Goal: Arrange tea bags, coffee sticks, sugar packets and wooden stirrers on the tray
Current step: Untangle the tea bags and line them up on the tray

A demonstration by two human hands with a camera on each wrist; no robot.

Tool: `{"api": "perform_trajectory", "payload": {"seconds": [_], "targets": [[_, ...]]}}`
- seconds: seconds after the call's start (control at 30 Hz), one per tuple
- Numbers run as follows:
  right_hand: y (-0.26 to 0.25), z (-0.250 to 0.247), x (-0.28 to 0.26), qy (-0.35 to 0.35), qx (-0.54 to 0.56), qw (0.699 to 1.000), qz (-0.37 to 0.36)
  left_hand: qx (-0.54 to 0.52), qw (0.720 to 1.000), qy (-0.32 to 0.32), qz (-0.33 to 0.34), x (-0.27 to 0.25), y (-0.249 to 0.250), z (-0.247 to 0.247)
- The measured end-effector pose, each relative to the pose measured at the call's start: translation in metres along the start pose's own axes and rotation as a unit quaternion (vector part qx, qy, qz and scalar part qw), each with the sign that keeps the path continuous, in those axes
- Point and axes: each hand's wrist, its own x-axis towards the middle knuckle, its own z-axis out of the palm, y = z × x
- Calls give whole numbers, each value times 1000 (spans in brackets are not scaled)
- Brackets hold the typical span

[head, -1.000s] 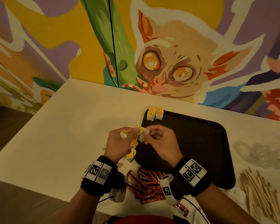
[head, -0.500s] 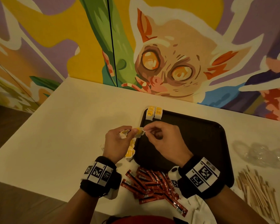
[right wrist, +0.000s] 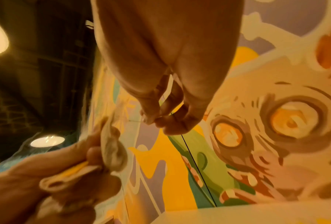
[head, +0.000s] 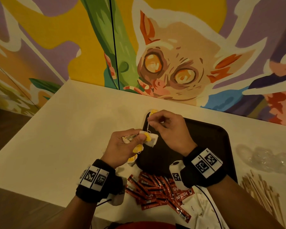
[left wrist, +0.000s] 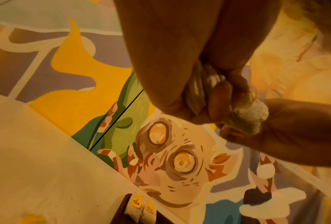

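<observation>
My left hand (head: pixel 135 138) grips a bunch of tea bags (head: pixel 151 140) with yellow tags, just left of the dark tray (head: pixel 208 139). In the left wrist view the same tea bags (left wrist: pixel 199 91) sit crumpled in its curled fingers. My right hand (head: pixel 151 120) pinches a thin white string (head: pixel 148 128) that runs down to the bunch; the pinch (right wrist: pixel 151 119) shows in the right wrist view. Two tea bags (left wrist: pixel 139 203) lie at the tray's far-left corner. Red coffee sticks (head: pixel 155 187) lie piled in front of the tray, and wooden stirrers (head: pixel 262 195) lie at the right.
Crumpled clear plastic (head: pixel 262 157) lies right of the tray. White paper packets (head: pixel 200 210) lie at the near edge beside the coffee sticks. More yellow-tagged tea bags (head: pixel 133 158) rest under my left hand. A painted wall (head: pixel 155 55) closes the table's far side.
My right hand has moved away from the left hand towards the tray's far corner, drawing a string out of the tea bag bunch. The left hand has stayed in place.
</observation>
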Motion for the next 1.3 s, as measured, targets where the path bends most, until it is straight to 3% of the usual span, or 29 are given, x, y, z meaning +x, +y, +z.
{"api": "perform_trajectory", "payload": {"seconds": [0.2,0.4,0.5,0.7,0.9,1.13,1.3], "targets": [[8,6,-8,-37,69,996,47,-25,996,82,-8,4,3,1],[7,17,-17,-48,146,982,105,23,987,162,-2,10,-6,2],[6,24,-20,-27,139,986,91,26,982,185,-9,12,-8,5],[25,28,-17,51,71,993,78,21,989,145,-23,11,-13,8],[35,22,-19,16,11,995,96,78,987,138,-32,21,-16,1],[37,17,-18,19,-112,993,44,138,983,118,16,28,-16,5],[41,12,-15,19,-100,993,55,175,980,89,14,32,-16,6]]}}
